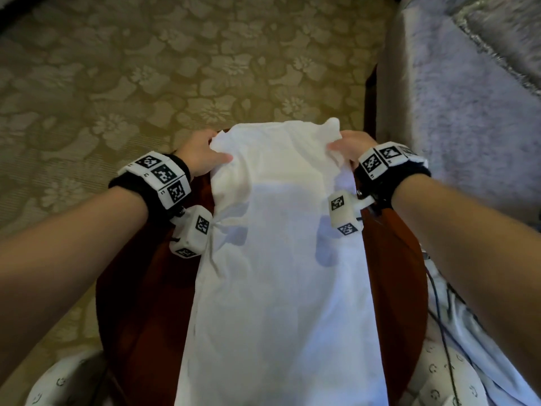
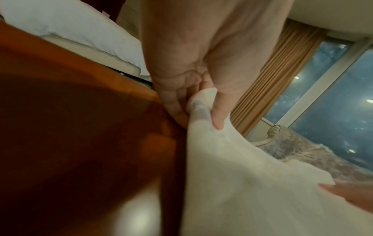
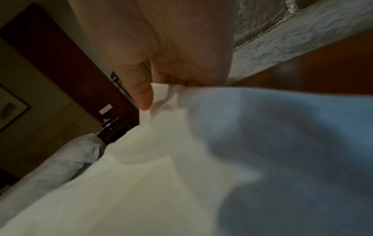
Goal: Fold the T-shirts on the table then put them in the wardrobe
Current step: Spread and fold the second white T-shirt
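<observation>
A white T-shirt lies as a long folded strip down the middle of a small red-brown wooden table. My left hand pinches its far left corner, thumb on top of the cloth. My right hand pinches the far right corner the same way. Both far corners are lifted slightly off the table. In the left wrist view my left hand has thumb and fingers closed on the white cloth at the table's edge. In the right wrist view my right hand grips the bunched cloth.
A grey upholstered armchair stands close on the right of the table. Patterned beige carpet spreads to the left and beyond. A bed with white linen and a curtained window appear in the left wrist view. Dark cables hang near my right side.
</observation>
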Demonstrator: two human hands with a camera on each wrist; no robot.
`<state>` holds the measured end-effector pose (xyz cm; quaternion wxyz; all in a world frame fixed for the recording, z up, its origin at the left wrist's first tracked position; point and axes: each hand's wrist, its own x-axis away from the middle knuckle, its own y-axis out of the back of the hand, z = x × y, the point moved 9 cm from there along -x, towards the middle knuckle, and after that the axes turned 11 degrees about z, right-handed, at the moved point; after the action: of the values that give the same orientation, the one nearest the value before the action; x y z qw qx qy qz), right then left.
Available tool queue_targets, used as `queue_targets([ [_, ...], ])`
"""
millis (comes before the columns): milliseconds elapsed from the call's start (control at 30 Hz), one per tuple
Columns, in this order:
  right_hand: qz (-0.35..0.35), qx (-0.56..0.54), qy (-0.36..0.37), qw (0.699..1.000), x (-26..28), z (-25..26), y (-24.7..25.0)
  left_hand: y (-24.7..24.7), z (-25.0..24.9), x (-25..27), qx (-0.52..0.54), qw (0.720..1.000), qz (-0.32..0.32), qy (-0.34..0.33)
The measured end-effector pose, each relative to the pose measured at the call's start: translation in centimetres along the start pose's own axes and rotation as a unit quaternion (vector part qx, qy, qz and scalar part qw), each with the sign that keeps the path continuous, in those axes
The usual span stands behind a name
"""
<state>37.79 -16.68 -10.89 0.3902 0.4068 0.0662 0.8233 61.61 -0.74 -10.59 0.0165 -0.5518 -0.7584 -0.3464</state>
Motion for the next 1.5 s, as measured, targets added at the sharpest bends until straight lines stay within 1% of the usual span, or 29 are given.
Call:
queue_targets([
  [100, 0.003, -0.036, -0.031, 0.999, -0.4, -0.4, -0.1, -0.3, -0.9, -0.2, 0.011, 1.0, 0.004, -0.019],
  [167, -0.009, -0.028, -0.044, 0.999, -0.2, -0.4, 0.3, -0.3, -1.1, -0.3, 0.02, 1.0, 0.005, -0.018],
  [200, -0.015, -0.03, -0.032, 0.999, 0.0, -0.1, 0.4, -0.2, -1.1, -0.3, 0.019, 1.0, 0.003, -0.014],
  [333, -0.046, -0.114, 0.081, 0.989, 0.7, 1.8, 1.0, 0.6, -1.5, 0.1, 0.029, 0.999, -0.007, -0.02],
  [433, -0.023, -0.16, 0.121, 0.979, 1.7, 2.1, 1.2, 1.2, -2.9, 1.0, 0.037, 0.998, -0.003, -0.053],
  [533, 0.0, -0.197, 0.153, 0.968, 4.5, 2.8, 1.4, 1.8, -4.8, 3.0, -0.025, 0.994, -0.014, -0.102],
  [633, 0.038, -0.232, 0.197, 0.952, 7.2, 2.7, 1.2, 1.3, -6.5, 6.4, -0.103, 0.979, -0.018, -0.173],
  [733, 0.041, -0.248, 0.212, 0.944, 10.0, 0.8, 1.2, 0.1, -6.2, 9.9, -0.151, 0.962, -0.017, -0.226],
  [833, 0.029, -0.246, 0.191, 0.95, 12.6, -2.9, 0.5, -1.2, -4.6, 13.0, -0.25, 0.934, -0.02, -0.255],
  [933, 0.028, -0.181, 0.178, 0.967, 15.6, -6.0, -0.9, -3.6, -2.4, 15.3, -0.35, 0.899, 0.016, -0.264],
  [1033, 0.03, -0.077, 0.167, 0.983, 17.4, -8.6, -2.8, -5.9, -0.8, 16.8, -0.459, 0.85, 0.042, -0.253],
  [1100, 0.024, 0.013, 0.153, 0.988, 17.6, -9.6, -3.7, -6.3, 0.1, 17.4, -0.496, 0.837, 0.047, -0.228],
  [1167, 0.015, 0.111, 0.134, 0.985, 17.6, -10.1, -4.3, -6.4, 0.8, 18.0, -0.511, 0.831, 0.05, -0.214],
  [1233, 0.017, 0.21, 0.109, 0.971, 17.7, -10.1, -4.6, -6.6, 1.3, 18.5, -0.512, 0.829, 0.053, -0.219],
  [1300, 0.045, 0.271, 0.07, 0.959, 18.0, -10.2, -4.8, -6.8, 1.7, 18.9, -0.539, 0.813, 0.064, -0.209],
  [1333, 0.062, 0.282, 0.063, 0.955, 18.1, -10.4, -5.0, -6.8, 2.0, 18.9, -0.556, 0.804, 0.075, -0.199],
  [1367, 0.071, 0.289, 0.057, 0.953, 18.2, -10.4, -5.2, -6.8, 2.3, 18.7, -0.555, 0.805, 0.092, -0.188],
  [1400, 0.072, 0.301, 0.038, 0.95, 18.2, -10.6, -5.3, -6.7, 2.6, 18.5, -0.537, 0.817, 0.122, -0.17],
  [1467, 0.042, 0.331, 0.005, 0.943, 17.9, -10.6, -4.7, -6.5, 3.1, 18.2, -0.472, 0.851, 0.191, -0.124],
  [1500, 0.016, 0.338, 0.006, 0.941, 17.4, -10.0, -4.2, -6.1, 2.8, 17.9, -0.443, 0.868, 0.193, -0.114],
])
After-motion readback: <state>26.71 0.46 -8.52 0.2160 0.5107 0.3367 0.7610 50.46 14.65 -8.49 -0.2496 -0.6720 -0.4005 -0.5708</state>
